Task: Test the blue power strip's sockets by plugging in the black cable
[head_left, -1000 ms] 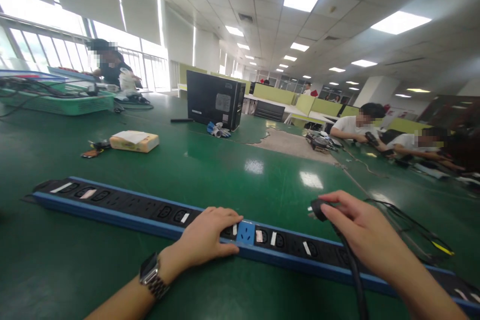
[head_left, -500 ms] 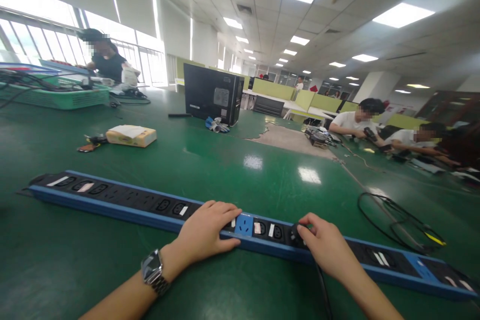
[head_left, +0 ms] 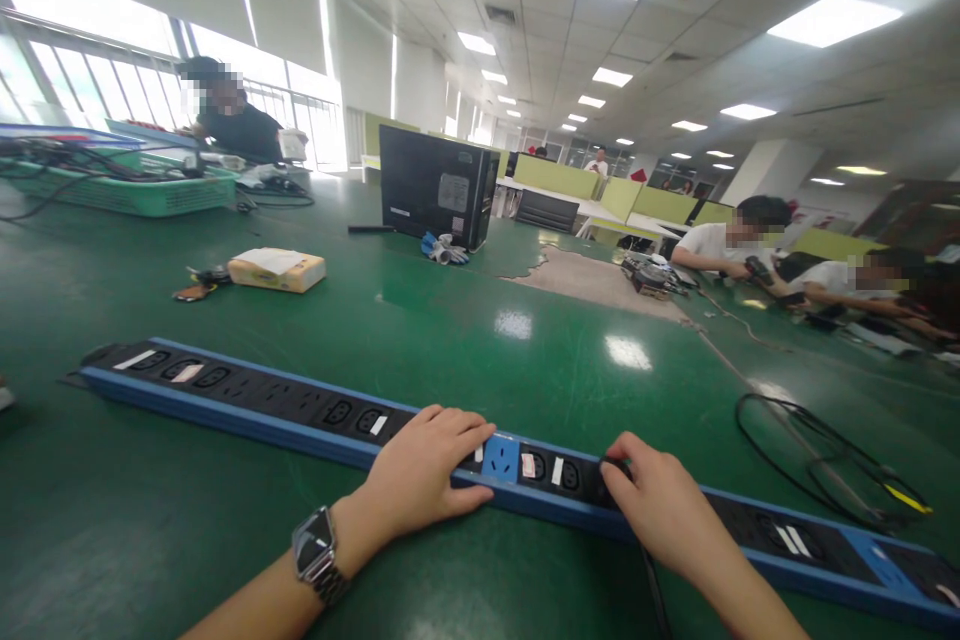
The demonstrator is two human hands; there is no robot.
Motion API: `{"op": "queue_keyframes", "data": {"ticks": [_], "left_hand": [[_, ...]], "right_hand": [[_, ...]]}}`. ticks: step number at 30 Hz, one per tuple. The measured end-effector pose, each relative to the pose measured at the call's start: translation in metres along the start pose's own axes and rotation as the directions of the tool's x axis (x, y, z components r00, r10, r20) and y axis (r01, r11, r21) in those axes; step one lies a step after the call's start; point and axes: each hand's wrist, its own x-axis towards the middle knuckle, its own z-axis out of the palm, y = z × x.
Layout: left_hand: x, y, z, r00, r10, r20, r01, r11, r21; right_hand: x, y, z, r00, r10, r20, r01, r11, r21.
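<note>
A long blue and black power strip (head_left: 247, 402) lies across the green table (head_left: 465, 340) in front of me. My left hand (head_left: 424, 475), with a wristwatch, lies over the strip beside its light blue socket (head_left: 500, 457), fingers curled over the top, pressing it down. My right hand (head_left: 660, 510) is closed round a black plug (head_left: 611, 472) seated on a socket a little to the right. The plug's black cable (head_left: 656, 595) runs down toward me under my wrist.
A loop of black cable (head_left: 817, 455) lies at right. A black computer case (head_left: 435, 188) stands at the back, a tissue box (head_left: 277, 270) at left, and a green basket (head_left: 127, 190) of cables far left. Other people sit at the left back and right.
My right hand came down from above the strip with the black plug and set it on a socket. My left hand stayed on the strip.
</note>
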Motion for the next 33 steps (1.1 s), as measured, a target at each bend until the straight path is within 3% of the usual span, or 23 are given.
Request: {"op": "queue_keyframes", "data": {"ticks": [5, 19, 27, 30, 33], "left_hand": [[-0.001, 0.0, 0.001, 1.0, -0.006, -0.021, 0.006, 1.0, -0.008], [-0.001, 0.002, -0.002, 0.999, -0.038, -0.011, 0.038, 0.999, -0.004], [0.0, 0.001, -0.002, 0.999, -0.041, -0.012, 0.04, 0.999, -0.008], [0.001, 0.0, -0.002, 0.999, -0.05, 0.009, 0.05, 0.999, 0.0], [0.002, -0.001, -0.003, 0.998, -0.047, 0.035, 0.047, 0.999, 0.009]], "right_hand": [[0.004, 0.01, -0.002, 0.999, -0.024, 0.042, 0.016, 0.984, 0.177], [-0.019, -0.013, 0.019, 0.996, 0.062, -0.065, -0.067, 0.995, -0.076], [-0.02, -0.001, 0.014, 0.993, -0.034, -0.117, 0.039, 0.998, 0.048], [-0.028, -0.003, 0.004, 0.978, -0.026, -0.208, 0.047, 0.994, 0.095], [-0.034, -0.003, -0.031, 0.921, 0.033, -0.387, 0.047, 0.98, 0.195]]}}
